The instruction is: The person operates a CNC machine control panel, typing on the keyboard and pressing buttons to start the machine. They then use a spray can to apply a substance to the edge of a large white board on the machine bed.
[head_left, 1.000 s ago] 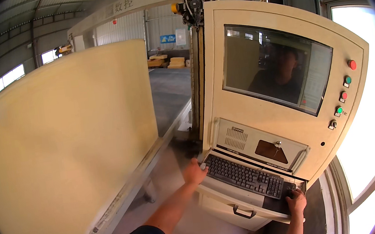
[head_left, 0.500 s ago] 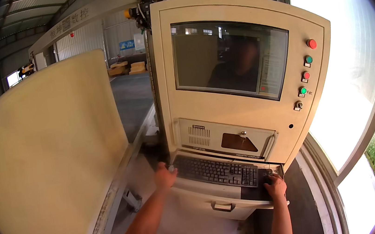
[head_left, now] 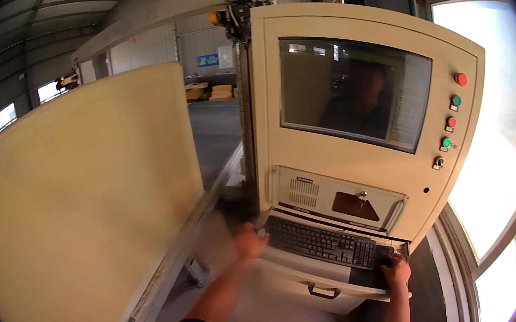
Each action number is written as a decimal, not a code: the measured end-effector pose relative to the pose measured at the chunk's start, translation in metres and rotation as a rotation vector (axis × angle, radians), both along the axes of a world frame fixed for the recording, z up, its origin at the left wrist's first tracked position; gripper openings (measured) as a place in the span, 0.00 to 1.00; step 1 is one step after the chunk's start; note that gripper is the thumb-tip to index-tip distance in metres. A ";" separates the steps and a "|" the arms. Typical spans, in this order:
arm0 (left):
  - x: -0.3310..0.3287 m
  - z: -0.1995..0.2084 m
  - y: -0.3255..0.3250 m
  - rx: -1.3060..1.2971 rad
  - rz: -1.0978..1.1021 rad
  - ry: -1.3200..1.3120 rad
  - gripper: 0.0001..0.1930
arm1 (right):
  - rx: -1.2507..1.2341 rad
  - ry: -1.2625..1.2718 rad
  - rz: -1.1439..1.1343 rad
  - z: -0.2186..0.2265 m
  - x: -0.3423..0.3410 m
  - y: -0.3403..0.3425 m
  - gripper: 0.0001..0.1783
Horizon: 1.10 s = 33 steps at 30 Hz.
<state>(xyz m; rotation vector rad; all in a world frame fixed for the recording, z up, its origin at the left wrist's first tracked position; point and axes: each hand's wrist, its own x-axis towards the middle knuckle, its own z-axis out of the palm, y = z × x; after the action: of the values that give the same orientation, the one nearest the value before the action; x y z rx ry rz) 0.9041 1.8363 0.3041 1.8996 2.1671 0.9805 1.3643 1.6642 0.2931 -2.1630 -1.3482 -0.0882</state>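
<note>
My left hand (head_left: 251, 243) is at the left end of the pull-out keyboard tray (head_left: 300, 267), its fingers closed around the corner. It is a little blurred, and part of the grip is hidden. On the tray lies a black keyboard (head_left: 319, 241), which neither hand touches. At the tray's right end, my right hand (head_left: 398, 270) rests closed over a dark computer mouse (head_left: 385, 254), mostly covered by the fingers. Above them stands a cream control cabinet (head_left: 362, 167) with a dark, reflective screen (head_left: 356, 91).
A large yellowish foam block (head_left: 95, 200) stands to the left. Red and green buttons (head_left: 455, 101) line the cabinet's right side. A drawer handle (head_left: 323, 290) juts out below the tray. Bright windows (head_left: 489, 100) are at the right; stacked blocks (head_left: 220, 93) lie far back.
The view has turned leftward, so the cabinet, tray and both hands appear farther right and slightly lower. Both hands keep their places on the tray and mouse.
</note>
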 end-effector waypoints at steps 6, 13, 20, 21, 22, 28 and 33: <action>-0.006 -0.014 0.005 0.091 -0.030 -0.022 0.33 | 0.009 -0.017 0.016 0.002 -0.004 0.002 0.26; 0.003 -0.002 0.000 0.028 -0.034 -0.119 0.29 | 0.011 -0.068 0.020 -0.003 0.000 0.001 0.26; -0.003 -0.005 0.003 0.121 0.001 -0.060 0.27 | -0.014 -0.022 0.009 0.002 -0.002 0.003 0.26; -0.001 -0.006 0.003 0.112 -0.012 -0.063 0.28 | -0.019 -0.029 0.002 0.000 -0.001 0.003 0.26; -0.001 -0.007 0.002 0.101 -0.019 -0.064 0.28 | -0.027 -0.033 -0.001 0.003 -0.004 0.002 0.26; -0.002 -0.016 0.007 0.086 -0.004 -0.021 0.29 | -0.053 -0.039 0.014 0.004 -0.004 0.004 0.27; -0.002 -0.016 0.006 0.103 -0.007 -0.027 0.29 | -0.072 -0.033 0.018 0.007 -0.005 0.004 0.28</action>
<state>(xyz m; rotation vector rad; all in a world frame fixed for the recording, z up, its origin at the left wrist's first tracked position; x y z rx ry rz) 0.9019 1.8420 0.2882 1.9238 2.1332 1.1307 1.3589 1.6677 0.3002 -2.2173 -1.4093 -0.0701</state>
